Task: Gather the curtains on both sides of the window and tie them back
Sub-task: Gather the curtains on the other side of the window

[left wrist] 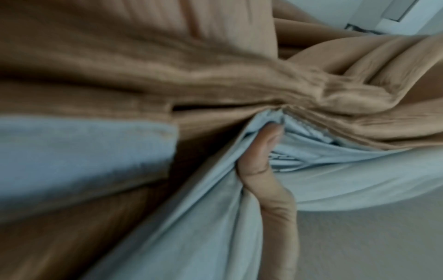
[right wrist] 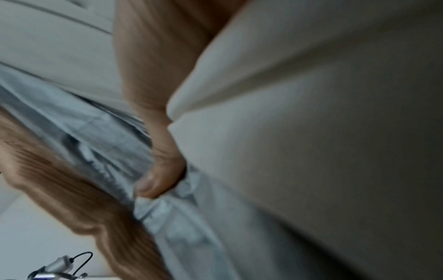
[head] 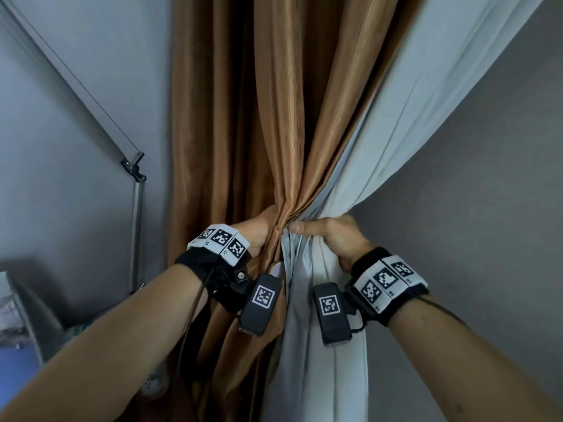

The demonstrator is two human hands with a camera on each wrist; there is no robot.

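A brown curtain [head: 259, 117] with a pale grey lining [head: 380, 132] hangs in front of me, pulled together into a tight bunch at wrist height. My left hand [head: 256, 236] grips the brown folds from the left side of the bunch. My right hand [head: 332, 236] grips the grey folds from the right, its thumb lying across the top of them. The hands sit side by side, almost touching. In the left wrist view a thumb [left wrist: 261, 163] presses into the grey fabric [left wrist: 191, 227] under the brown folds [left wrist: 215, 75]. The right wrist view shows my thumb [right wrist: 163, 170] digging into grey pleats [right wrist: 167, 217].
A grey wall [head: 472, 178] lies to the right of the curtain. To the left, a metal jointed arm and post [head: 135, 208] stand against the wall. Something blue [head: 15, 376] and cluttered sits at the lower left. A small cabled device [right wrist: 57, 265] shows low in the right wrist view.
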